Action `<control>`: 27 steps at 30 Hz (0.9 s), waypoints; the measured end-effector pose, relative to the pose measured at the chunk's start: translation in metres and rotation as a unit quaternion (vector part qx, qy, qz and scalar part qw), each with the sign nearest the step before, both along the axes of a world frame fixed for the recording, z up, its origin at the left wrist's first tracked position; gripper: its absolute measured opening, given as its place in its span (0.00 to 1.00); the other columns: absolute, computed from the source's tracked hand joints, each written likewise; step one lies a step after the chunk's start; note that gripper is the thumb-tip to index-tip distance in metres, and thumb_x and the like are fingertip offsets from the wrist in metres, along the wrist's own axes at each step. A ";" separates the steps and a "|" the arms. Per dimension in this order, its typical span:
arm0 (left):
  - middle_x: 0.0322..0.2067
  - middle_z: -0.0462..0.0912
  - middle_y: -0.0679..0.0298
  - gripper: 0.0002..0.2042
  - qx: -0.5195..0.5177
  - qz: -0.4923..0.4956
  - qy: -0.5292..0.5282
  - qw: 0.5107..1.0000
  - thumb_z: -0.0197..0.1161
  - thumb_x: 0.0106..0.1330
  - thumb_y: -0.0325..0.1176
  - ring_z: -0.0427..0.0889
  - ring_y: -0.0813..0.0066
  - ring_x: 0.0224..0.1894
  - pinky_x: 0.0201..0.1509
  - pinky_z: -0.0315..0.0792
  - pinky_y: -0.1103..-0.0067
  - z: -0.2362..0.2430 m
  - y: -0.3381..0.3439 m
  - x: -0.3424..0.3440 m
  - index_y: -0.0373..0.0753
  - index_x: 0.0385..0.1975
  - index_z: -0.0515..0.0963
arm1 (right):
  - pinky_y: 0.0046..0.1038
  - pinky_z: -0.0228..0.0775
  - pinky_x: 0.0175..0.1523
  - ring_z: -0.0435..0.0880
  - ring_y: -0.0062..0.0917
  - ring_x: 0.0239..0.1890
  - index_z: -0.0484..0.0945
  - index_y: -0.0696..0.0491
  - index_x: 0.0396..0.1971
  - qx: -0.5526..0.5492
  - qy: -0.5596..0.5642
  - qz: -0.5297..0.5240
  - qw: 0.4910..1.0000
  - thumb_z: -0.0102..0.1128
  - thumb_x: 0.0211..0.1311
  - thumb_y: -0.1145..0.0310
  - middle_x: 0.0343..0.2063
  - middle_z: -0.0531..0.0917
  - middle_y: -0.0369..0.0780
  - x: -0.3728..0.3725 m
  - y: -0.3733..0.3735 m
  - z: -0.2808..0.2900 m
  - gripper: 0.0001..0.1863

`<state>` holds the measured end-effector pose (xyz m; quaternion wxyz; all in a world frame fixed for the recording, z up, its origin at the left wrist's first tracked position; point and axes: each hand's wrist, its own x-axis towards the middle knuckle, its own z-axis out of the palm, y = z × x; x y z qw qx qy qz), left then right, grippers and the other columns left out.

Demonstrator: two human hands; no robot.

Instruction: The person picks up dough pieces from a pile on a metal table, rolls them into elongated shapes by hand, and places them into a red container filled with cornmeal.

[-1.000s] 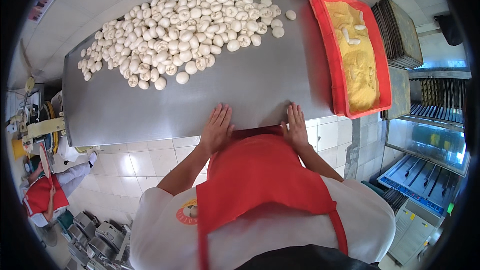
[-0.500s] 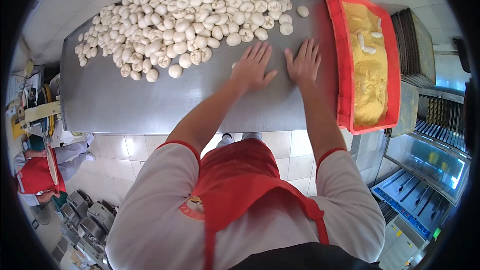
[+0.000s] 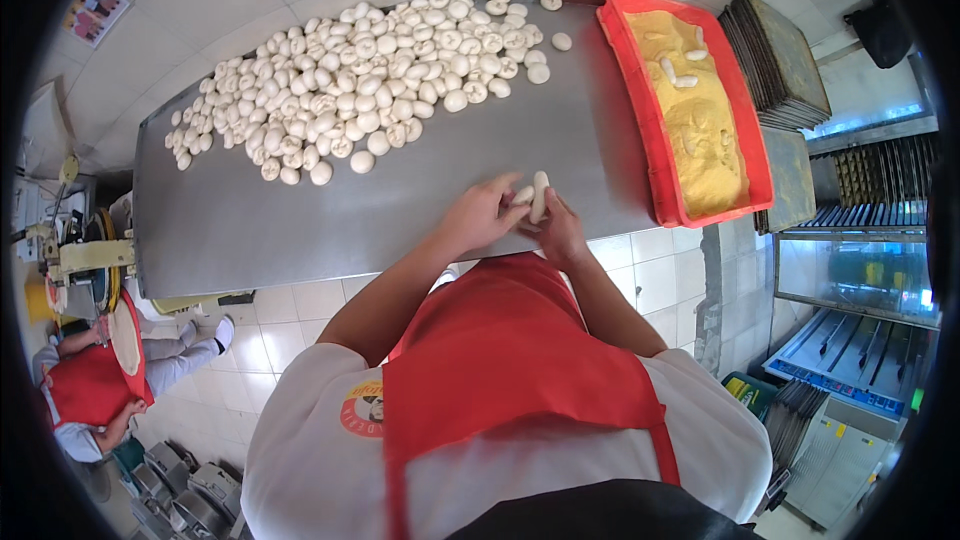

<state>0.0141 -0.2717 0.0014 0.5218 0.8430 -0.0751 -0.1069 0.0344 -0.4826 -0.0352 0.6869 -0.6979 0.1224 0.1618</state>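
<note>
Close to the front edge of the metal table, my two hands are together over small pieces of white dough. My right hand (image 3: 562,237) has its fingers closed around an elongated dough roll (image 3: 540,197). A shorter dough piece (image 3: 523,196) sits at the fingertips of my left hand (image 3: 474,216), which is slightly blurred and curled. Farther off, a large heap of round dough balls (image 3: 350,90) covers the back left of the table; many show creased folds on top. To the right stands a red tray (image 3: 660,165) of yellow crumbs (image 3: 700,130), with a few white dough rolls (image 3: 682,78) lying on them.
The metal table (image 3: 260,240) ends just in front of my red apron. Dark baking trays (image 3: 775,60) are stacked beyond the red tray, with a rack of trays (image 3: 875,185) farther right. At the far left, another person (image 3: 95,380) in a red apron holds a flat dough sheet.
My hands have drawn back from flat on the table toward its front edge and come together. They have taken up two dough pieces. The whole view has shifted.
</note>
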 end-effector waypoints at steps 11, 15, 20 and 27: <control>0.56 0.83 0.47 0.22 0.288 0.159 -0.038 0.944 0.76 0.62 0.33 0.83 0.40 0.58 0.59 0.80 0.58 -0.020 0.165 0.085 0.41 0.56 0.80 | 0.41 0.81 0.63 0.87 0.39 0.59 0.70 0.56 0.72 0.082 -0.109 -0.015 0.991 0.57 0.79 0.48 0.57 0.85 0.49 0.260 -0.018 0.037 0.34; 0.49 0.88 0.54 0.18 0.086 0.263 -0.070 0.958 0.68 0.73 0.29 0.88 0.64 0.48 0.51 0.81 0.73 -0.017 0.177 0.077 0.34 0.60 0.79 | 0.40 0.78 0.64 0.88 0.44 0.57 0.77 0.57 0.61 -0.362 -0.181 0.069 0.912 0.74 0.64 0.59 0.54 0.87 0.51 0.283 0.057 -0.010 0.30; 0.54 0.85 0.61 0.18 -0.290 0.334 0.048 0.896 0.62 0.79 0.32 0.84 0.73 0.54 0.62 0.76 0.75 -0.011 0.173 0.020 0.33 0.65 0.79 | 0.42 0.80 0.61 0.88 0.44 0.56 0.78 0.55 0.62 -0.346 -0.139 0.057 0.926 0.79 0.58 0.60 0.53 0.86 0.51 0.263 0.035 0.011 0.33; 0.47 0.83 0.56 0.11 0.221 0.109 -0.079 0.966 0.60 0.77 0.29 0.82 0.55 0.54 0.60 0.75 0.64 -0.044 0.112 -0.092 0.36 0.53 0.85 | 0.44 0.75 0.62 0.83 0.44 0.53 0.83 0.52 0.48 -0.389 -0.290 0.336 0.808 0.66 0.68 0.62 0.48 0.85 0.45 0.090 -0.085 0.019 0.13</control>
